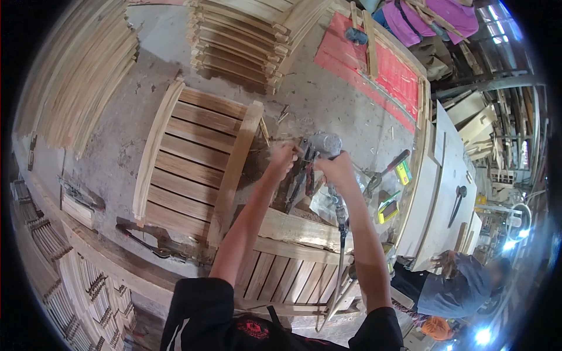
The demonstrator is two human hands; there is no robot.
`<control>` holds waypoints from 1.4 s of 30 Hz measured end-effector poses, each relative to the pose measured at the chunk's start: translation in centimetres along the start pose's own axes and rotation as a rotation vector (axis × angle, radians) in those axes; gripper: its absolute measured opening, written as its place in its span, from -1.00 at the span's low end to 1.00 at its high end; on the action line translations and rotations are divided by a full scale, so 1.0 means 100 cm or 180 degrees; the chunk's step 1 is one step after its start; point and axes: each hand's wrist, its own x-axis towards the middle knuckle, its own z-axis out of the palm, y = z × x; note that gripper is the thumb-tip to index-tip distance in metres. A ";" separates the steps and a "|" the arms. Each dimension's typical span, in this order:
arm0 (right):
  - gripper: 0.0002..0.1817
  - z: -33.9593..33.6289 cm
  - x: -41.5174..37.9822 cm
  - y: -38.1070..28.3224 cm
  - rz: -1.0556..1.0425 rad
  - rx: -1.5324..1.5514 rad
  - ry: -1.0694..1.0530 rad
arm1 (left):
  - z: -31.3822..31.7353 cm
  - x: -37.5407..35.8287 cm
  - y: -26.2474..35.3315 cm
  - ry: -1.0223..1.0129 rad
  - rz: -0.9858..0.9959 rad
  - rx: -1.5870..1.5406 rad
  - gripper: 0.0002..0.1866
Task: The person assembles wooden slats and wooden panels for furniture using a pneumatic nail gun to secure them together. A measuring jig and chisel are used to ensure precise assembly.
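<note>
My right hand is closed around a grey air-powered tool above the workbench, with a hose running down from it toward me. My left hand is just left of the tool, its fingers pinched together near the tool's front; what they hold is too blurred to tell. Beneath the hands, dark pliers-like tools and a clear plastic bag lie on the bench. A slatted wooden panel lies left of my left hand.
Stacks of wooden slats stand behind the panel. A red sheet carries a mallet. Yellow-green boxes and pliers lie right. A metal clamp is lower left. Another person is at lower right.
</note>
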 end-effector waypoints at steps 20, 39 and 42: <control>-0.87 -0.008 0.018 0.006 0.0323 0.0696 -0.0147 | -0.052 -0.178 -0.093 0.0883 0.0493 0.0608 -0.72; -0.83 -0.005 0.027 0.019 0.0419 0.0541 0.0009 | -0.016 -0.079 -0.039 0.0797 0.0710 -0.0187 -0.72; -0.83 -0.001 0.039 0.030 0.0322 0.0401 0.0038 | -0.010 -0.070 -0.038 0.0761 0.0687 -0.0257 -0.71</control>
